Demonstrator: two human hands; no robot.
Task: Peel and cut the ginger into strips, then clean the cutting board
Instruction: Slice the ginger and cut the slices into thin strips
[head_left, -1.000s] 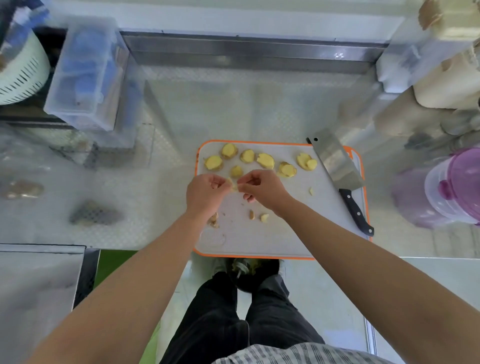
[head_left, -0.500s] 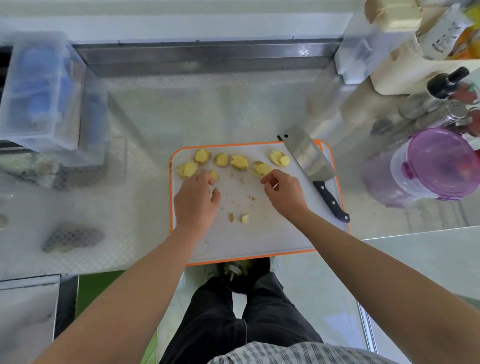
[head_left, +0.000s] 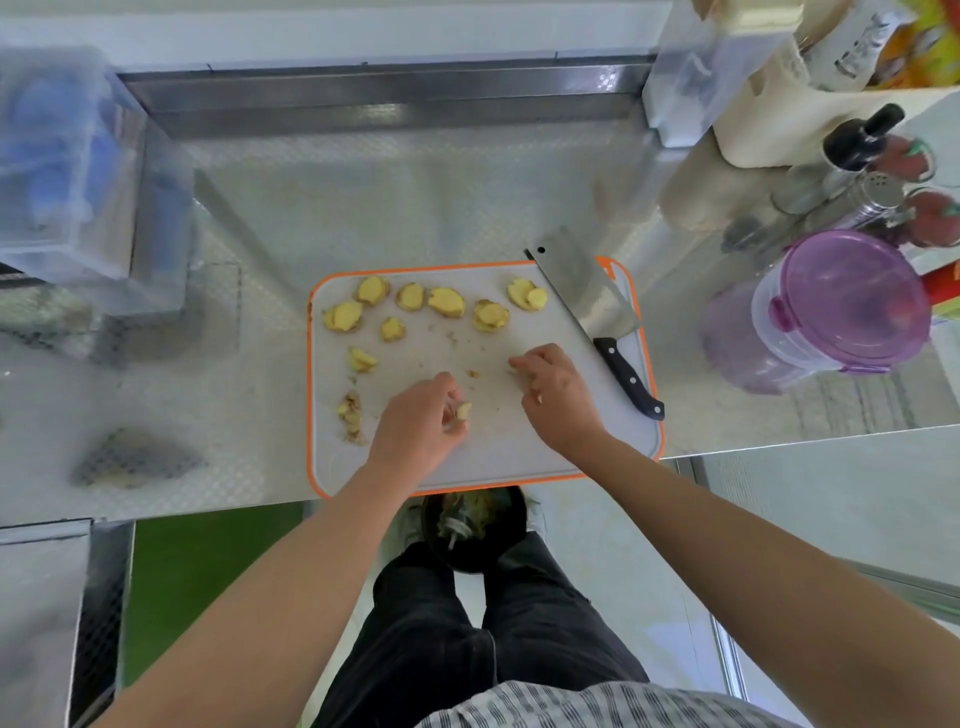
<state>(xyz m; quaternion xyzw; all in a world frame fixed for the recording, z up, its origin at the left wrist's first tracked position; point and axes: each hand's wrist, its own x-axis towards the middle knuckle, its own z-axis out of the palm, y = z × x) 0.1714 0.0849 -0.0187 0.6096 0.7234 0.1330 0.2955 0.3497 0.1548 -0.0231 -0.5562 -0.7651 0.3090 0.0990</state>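
A white cutting board (head_left: 519, 457) with an orange rim lies on the steel counter. Several yellow ginger slices (head_left: 445, 301) sit in a row along its far side, one more slice (head_left: 361, 359) lower left. A small heap of ginger peel (head_left: 351, 415) lies near the board's left edge. My left hand (head_left: 421, 428) rests on the board's middle, fingers pinched on a small ginger piece (head_left: 463, 411). My right hand (head_left: 556, 397) hovers just right of it, fingers curled down onto the board over small scraps. A cleaver (head_left: 587, 296) with a black handle lies on the board's right side.
A purple-lidded container (head_left: 841, 306) stands right of the board, with bottles and shakers (head_left: 862, 171) behind it. A clear plastic box (head_left: 67, 171) sits at the far left. A black bin (head_left: 475, 530) with scraps stands below the counter edge, by my legs.
My left hand came back from the far slices toward the board's middle and picked up a small ginger piece. My right hand moved down and right. A slice now lies lower left.
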